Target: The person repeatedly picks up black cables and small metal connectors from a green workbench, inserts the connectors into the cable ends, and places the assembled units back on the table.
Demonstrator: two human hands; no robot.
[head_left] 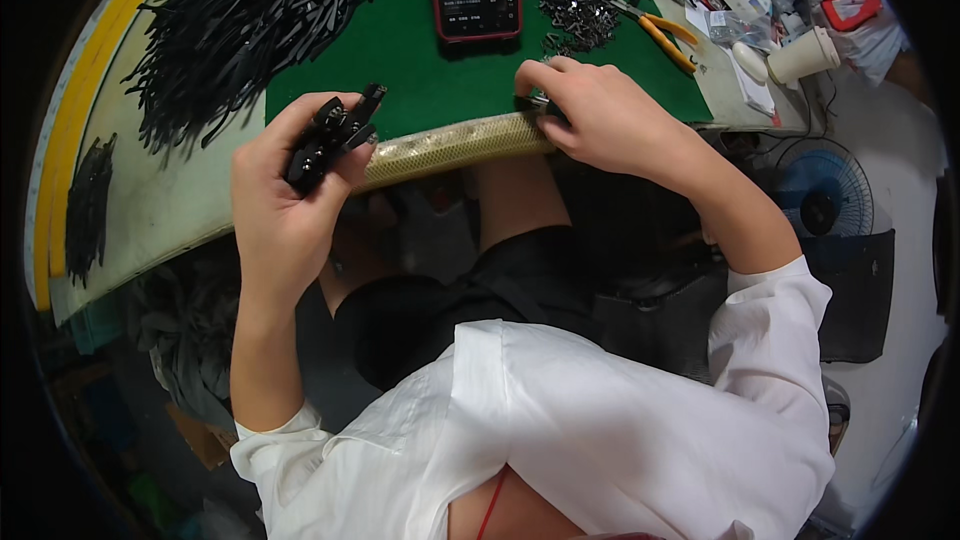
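Observation:
My left hand (290,165) is closed around a small bundle of black straps (318,145), folded up and with shiny metal bits at their ends. It is held just above the table's front edge. Over the right part of that edge, my right hand (605,115) has its fingers curled together. A small dark piece with a metallic glint shows at its fingertips, too hidden to name. Between the hands runs a gold mesh-patterned strip (440,152) along the edge of the green mat (400,90).
A large heap of black straps (250,20) covers the far left, with a smaller bunch (92,210) nearer. Behind the mat lie a phone (478,15), a pile of small dark metal fittings (580,15) and orange-handled pliers (668,40). A cup (803,55) lies tilted at right, above a blue fan (822,190).

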